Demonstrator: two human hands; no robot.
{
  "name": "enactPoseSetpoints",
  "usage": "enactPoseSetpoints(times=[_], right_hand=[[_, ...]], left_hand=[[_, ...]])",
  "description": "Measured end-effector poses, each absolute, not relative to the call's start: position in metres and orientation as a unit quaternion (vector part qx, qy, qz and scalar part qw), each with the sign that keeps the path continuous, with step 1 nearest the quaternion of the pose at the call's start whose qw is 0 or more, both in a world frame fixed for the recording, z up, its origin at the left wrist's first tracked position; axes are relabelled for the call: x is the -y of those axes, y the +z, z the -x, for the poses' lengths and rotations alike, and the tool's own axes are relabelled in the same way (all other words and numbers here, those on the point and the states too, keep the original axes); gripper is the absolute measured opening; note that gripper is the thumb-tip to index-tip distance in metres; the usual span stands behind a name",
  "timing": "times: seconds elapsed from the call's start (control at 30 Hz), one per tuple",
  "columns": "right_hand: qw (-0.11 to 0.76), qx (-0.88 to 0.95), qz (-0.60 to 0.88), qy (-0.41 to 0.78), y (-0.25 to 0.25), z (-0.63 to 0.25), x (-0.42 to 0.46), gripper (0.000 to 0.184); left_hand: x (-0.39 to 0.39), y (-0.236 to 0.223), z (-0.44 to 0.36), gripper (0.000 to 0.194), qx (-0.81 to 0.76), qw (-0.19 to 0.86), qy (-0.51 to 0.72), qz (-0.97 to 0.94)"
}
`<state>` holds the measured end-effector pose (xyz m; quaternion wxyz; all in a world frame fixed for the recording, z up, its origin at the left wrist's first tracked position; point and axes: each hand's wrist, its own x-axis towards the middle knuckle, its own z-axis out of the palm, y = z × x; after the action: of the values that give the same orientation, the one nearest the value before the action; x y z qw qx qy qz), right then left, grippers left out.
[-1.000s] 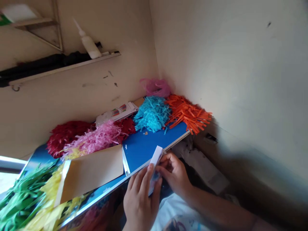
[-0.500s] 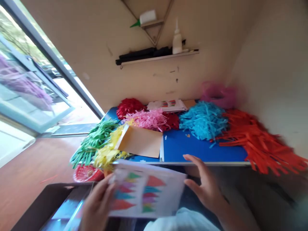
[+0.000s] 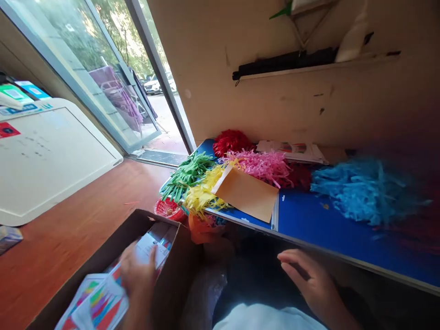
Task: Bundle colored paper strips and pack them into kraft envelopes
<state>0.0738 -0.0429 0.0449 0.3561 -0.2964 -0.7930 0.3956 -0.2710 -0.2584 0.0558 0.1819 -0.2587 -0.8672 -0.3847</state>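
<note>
Box (image 3: 180, 263) at lower left, basket (image 3: 167, 210) just beyond it. On the table (image 3: 305, 220): flat packet (image 3: 249, 193) partly over strips (image 3: 202, 195), papers (image 3: 305, 152) behind. Bottle (image 3: 352, 41) on shelf (image 3: 292, 72) above.

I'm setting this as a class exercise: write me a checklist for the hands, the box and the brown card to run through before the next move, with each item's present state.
1. Box open at the top: ok.
2. Right hand free: ok, it holds nothing.
3. Left hand out of the box: not ok, it is inside.
4. Left hand's grip on the white packet firm: cannot tell, the fingers are blurred.
5. Brown card off the yellow strips: not ok, it overlaps them.
</note>
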Motion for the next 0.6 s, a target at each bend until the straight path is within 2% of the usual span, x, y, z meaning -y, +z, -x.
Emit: enactPoseSetpoints(times=[0.17, 0.3, 0.37, 0.43, 0.5, 0.6], right_hand=[[0.342, 0.822, 0.261, 0.374, 0.042, -0.074, 0.048, 0.013], [0.338, 0.823, 0.282, 0.361, 0.038, -0.083, 0.047, 0.015], [0.341, 0.815, 0.300, 0.359, 0.034, -0.087, 0.046, 0.016], [0.344, 0.808, 0.315, 0.359, 0.032, -0.092, 0.045, 0.017], [0.358, 0.804, 0.321, 0.350, 0.032, -0.099, 0.042, 0.017], [0.405, 0.782, 0.348, 0.320, 0.047, -0.121, 0.031, 0.016]], left_hand=[[0.100, 0.038, 0.242, 0.044, 0.848, 0.106, -0.369, 0.366], [0.020, 0.049, 0.238, 0.054, 0.870, 0.102, -0.350, 0.331], [0.002, 0.053, 0.245, 0.053, 0.879, 0.102, -0.348, 0.310], [-0.003, 0.057, 0.253, 0.042, 0.876, 0.105, -0.357, 0.306], [0.002, 0.064, 0.255, 0.029, 0.861, 0.115, -0.381, 0.318], [0.026, 0.083, 0.242, 0.025, 0.808, 0.141, -0.435, 0.371]])
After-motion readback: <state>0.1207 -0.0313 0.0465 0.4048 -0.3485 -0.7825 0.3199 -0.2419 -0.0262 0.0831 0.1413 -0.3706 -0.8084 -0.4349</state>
